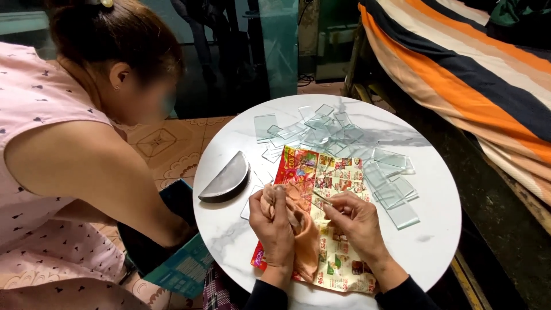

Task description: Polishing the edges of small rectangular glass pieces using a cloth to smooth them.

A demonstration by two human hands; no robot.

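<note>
A round white table (425,241) stood on a tiled floor, strewn with glass pieces (336,133). Over a colourful leaflet (336,229), the left hand (275,224) was closed around a peach cloth (304,241). The right hand (359,221) pinched a thin tool (321,197), its long axis pointing up-left toward the left hand.

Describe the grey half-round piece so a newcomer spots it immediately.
Start at the round white marble table. On its left side, beside the colourful printed sheet, lies the half-moon slab. It is opaque grey with a curved edge, unlike the clear rectangular glass pieces.
</note>
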